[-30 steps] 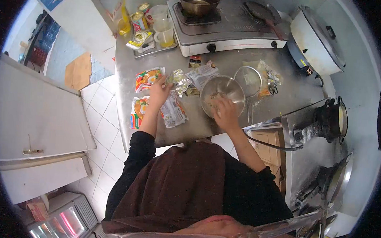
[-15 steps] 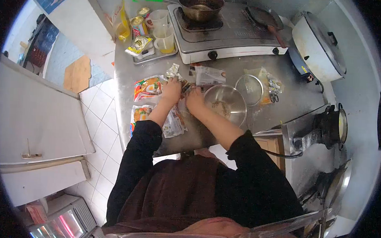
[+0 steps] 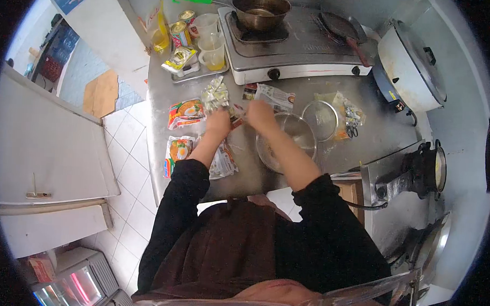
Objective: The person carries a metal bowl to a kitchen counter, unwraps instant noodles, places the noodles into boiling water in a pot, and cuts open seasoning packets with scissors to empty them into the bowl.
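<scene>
My left hand (image 3: 218, 123) is closed around a bunch of small seasoning sachets (image 3: 215, 93), which stick out beyond its fingers. A dark red and black sachet end pokes out toward the right hand. My right hand (image 3: 261, 116) is closed just right of it, at the far left rim of a steel mixing bowl (image 3: 262, 157); what its fingers hold is hidden. Two instant noodle packets (image 3: 186, 114) lie left of my left hand, one nearer me. Another noodle packet (image 3: 223, 162), silvery side up, lies below my left wrist. An opened wrapper (image 3: 277, 98) lies beyond my right hand.
A round strainer (image 3: 320, 121) and scissors (image 3: 352, 132) on wrappers lie right of the bowl. Behind stands a gas stove (image 3: 302, 65) with a pot (image 3: 260, 12). A tray (image 3: 200, 77) with measuring jugs stands back left. A large white pot (image 3: 412, 67) stands at right.
My hands have drawn apart, the right one moving up and away from the left. More of the sachets now shows above my left hand. The view has shifted slightly.
</scene>
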The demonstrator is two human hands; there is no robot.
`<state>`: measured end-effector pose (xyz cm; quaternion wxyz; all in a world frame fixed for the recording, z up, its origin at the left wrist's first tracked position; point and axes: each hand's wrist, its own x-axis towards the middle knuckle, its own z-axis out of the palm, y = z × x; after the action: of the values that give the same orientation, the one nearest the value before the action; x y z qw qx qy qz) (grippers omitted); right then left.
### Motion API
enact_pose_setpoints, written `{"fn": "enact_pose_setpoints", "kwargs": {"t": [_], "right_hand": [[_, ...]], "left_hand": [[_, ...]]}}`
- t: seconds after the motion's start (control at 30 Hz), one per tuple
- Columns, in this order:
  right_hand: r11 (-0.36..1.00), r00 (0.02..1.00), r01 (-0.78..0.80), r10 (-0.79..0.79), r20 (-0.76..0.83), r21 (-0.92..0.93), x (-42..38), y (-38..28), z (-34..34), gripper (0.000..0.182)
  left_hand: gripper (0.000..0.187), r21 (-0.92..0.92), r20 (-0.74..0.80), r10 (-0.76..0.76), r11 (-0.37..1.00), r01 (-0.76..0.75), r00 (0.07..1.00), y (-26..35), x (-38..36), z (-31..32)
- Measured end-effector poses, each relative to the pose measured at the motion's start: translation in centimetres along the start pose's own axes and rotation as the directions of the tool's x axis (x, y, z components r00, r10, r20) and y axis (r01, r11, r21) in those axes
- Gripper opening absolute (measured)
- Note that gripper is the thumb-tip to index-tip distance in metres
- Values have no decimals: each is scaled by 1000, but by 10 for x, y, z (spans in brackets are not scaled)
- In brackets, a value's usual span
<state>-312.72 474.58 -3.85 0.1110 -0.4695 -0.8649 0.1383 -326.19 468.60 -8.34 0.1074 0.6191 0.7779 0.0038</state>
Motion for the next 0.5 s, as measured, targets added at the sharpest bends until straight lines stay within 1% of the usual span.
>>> {"fn": "enact_pose_setpoints", "kwargs": {"t": [0.1,0.2,0.23,0.3,0.33,0.37,0.4,0.47,0.5], "right_hand": [[981,999,24,-19,-29,194,1,30,-8,18],[922,989,31,28,-146,386,-6,43,-19,17],[896,986,32,45,-163,444,-9,47,-21,16],[832,978,41,80,-193,553,-17,54,-23,14],[730,985,-8,122,-119,684,-19,59,-25,13],[605,988,-62,151,-39,793,-24,60,-32,12],[463,985,-121,168,47,878,-30,60,-38,13],[289,977,-142,196,87,947,-45,56,-56,15],[198,973,-147,206,106,969,-52,51,-67,17]], "left_hand": [[40,2,-155,5,1000,-4,988,1,-1,7],[39,140,76,89,985,-99,993,-11,28,24],[29,-81,-79,-7,997,0,997,-14,25,31],[23,-105,-21,-56,993,53,998,-19,29,26],[21,-113,9,-77,991,77,997,-19,32,24],[18,-76,-38,-76,994,73,996,-15,27,18],[17,-166,-25,-76,984,71,997,-13,24,10],[16,-340,2,-72,938,68,997,-9,20,-5],[15,-480,-95,-41,877,-9,995,-11,19,-9]]}}
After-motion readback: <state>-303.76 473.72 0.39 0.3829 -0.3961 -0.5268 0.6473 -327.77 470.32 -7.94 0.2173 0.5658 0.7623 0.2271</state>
